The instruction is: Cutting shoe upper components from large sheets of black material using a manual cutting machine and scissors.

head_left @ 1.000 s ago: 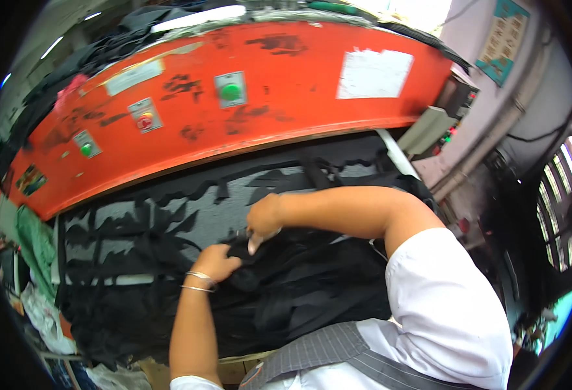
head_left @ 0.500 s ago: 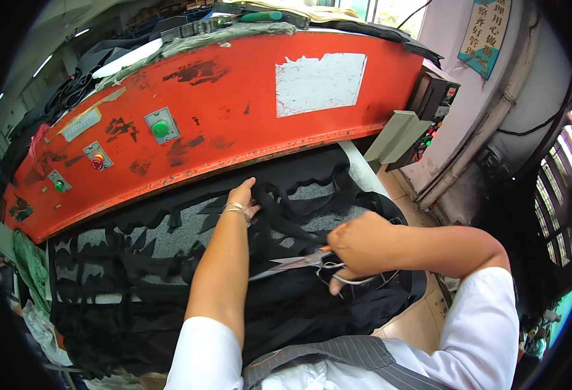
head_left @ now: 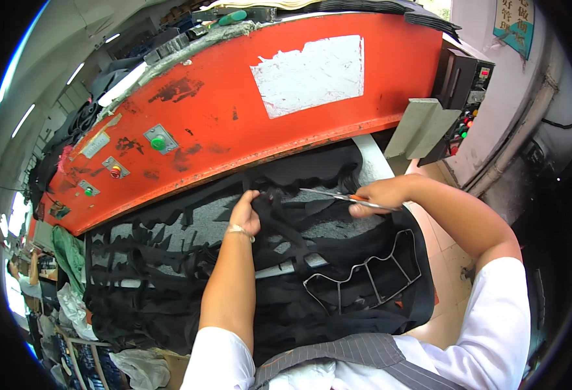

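The black cloth (head_left: 279,292) is lying cut and bunched over the bed, and more of its near right part is showing than half a second ago, when the right arm was crossing it. On that part a metal frame (head_left: 372,284) with a wavy far side is now lying in full view, apart from both hands. The right hand (head_left: 383,195) is reaching farther out than before, its fingers wrapped around the orange-handled scissors (head_left: 347,196); the blades are pointing left. The left hand (head_left: 243,218) is pinching a dark strip (head_left: 271,211) near the middle of the far part. The cutting seems to be moving to that farther stretch, beyond the frame; whether the blades are touching cloth, I cannot tell. Behind, a scuffed red machine beam (head_left: 214,97) is spanning the bed, and a grey sheet (head_left: 211,220) is showing through gaps in the black. Pale floor tiles (head_left: 448,273) are showing at right, a dark control box (head_left: 453,78) is standing by the beam's right end, torn white paper (head_left: 312,75) is clinging to the red face, and a small green button (head_left: 158,143) is sitting farther left.
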`<action>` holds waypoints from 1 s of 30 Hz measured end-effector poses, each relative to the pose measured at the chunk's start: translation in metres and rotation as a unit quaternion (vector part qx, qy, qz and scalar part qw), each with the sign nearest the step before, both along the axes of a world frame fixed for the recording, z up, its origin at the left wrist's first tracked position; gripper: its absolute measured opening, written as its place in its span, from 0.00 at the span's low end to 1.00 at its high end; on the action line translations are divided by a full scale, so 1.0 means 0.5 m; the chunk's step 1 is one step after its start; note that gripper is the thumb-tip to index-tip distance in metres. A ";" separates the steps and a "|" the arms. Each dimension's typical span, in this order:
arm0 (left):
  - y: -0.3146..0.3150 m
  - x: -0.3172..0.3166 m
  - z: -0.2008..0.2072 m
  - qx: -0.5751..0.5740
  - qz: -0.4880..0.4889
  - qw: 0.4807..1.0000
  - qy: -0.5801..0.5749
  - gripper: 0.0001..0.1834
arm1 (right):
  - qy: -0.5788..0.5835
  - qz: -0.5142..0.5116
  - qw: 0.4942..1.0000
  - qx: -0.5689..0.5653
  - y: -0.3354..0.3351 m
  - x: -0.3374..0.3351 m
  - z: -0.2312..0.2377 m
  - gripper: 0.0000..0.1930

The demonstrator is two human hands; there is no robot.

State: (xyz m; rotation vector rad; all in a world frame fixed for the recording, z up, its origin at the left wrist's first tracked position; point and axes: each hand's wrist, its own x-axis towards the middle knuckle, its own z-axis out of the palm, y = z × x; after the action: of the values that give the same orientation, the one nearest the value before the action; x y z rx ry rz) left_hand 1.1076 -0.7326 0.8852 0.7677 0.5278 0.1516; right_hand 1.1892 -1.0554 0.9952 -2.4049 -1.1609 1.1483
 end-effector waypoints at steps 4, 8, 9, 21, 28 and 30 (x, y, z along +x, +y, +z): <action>0.019 -0.059 0.014 0.037 -0.036 0.996 0.071 0.03 | 0.151 0.006 0.988 -0.008 0.132 0.088 -0.059 0.51; 0.027 -0.074 0.023 0.094 -0.094 0.988 0.078 0.06 | 0.234 0.049 0.970 -0.046 0.311 0.104 -0.115 0.49; 0.018 -0.073 0.036 0.141 -0.089 0.981 0.097 0.08 | 0.235 0.048 0.969 -0.049 0.344 0.093 -0.114 0.49; 0.003 -0.089 0.065 0.714 -0.474 0.471 0.209 0.23 | -0.152 0.124 0.980 -0.041 0.182 0.010 -0.088 0.38; -0.162 0.127 0.055 0.637 -0.261 0.722 0.064 0.41 | -0.262 0.174 0.949 -0.030 0.019 -0.135 -0.131 0.32; -0.286 0.183 0.034 0.414 -0.297 0.837 0.200 0.40 | -0.257 0.147 0.955 0.007 -0.032 -0.151 -0.157 0.31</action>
State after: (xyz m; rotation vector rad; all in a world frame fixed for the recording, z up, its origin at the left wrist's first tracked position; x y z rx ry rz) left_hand 1.1993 -0.8758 0.9023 1.8086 0.5898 -0.4059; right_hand 1.1140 -1.0712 0.9169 -2.6689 -1.7200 0.5746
